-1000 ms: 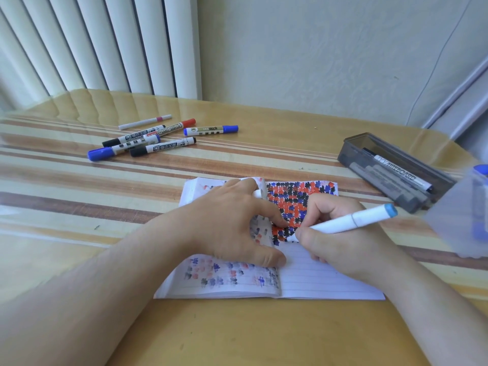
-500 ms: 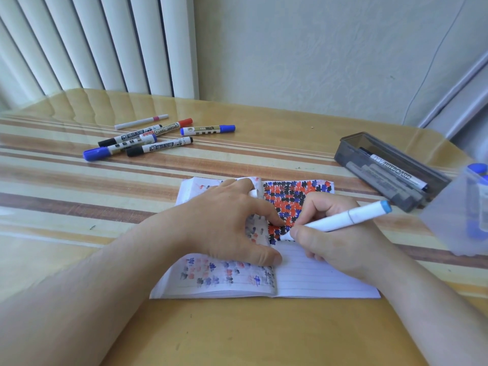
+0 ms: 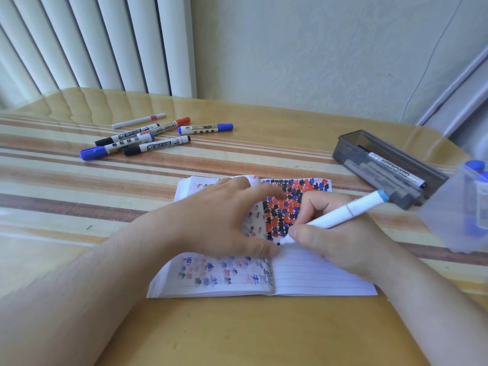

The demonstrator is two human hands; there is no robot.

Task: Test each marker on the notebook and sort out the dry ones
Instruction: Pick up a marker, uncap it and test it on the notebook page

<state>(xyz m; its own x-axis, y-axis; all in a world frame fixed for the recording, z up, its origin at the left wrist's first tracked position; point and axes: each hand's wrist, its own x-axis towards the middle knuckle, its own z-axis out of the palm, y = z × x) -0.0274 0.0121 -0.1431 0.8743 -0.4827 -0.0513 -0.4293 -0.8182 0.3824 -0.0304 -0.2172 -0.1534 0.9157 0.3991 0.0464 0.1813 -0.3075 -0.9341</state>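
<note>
An open lined notebook (image 3: 319, 278) lies on the table in front of me, its right page covered at the top with red, blue and black marks. My left hand (image 3: 211, 220) rests spread on the left page and holds it flat. My right hand (image 3: 335, 233) grips a white marker with a light blue end (image 3: 351, 210), its tip down on the right page just below the marks. Several capped markers (image 3: 148, 140) lie in a loose group at the far left of the table.
A dark translucent box (image 3: 348, 147) holding a whiteboard marker (image 3: 390, 166) sits at the right. A clear container (image 3: 449, 223) with blue-capped markers stands at the right edge. The striped table (image 3: 237, 154) meets a wall and vertical blinds at the back.
The marker tip has shifted a little down and left along the edge of the coloured marks. My left hand stays on the page.
</note>
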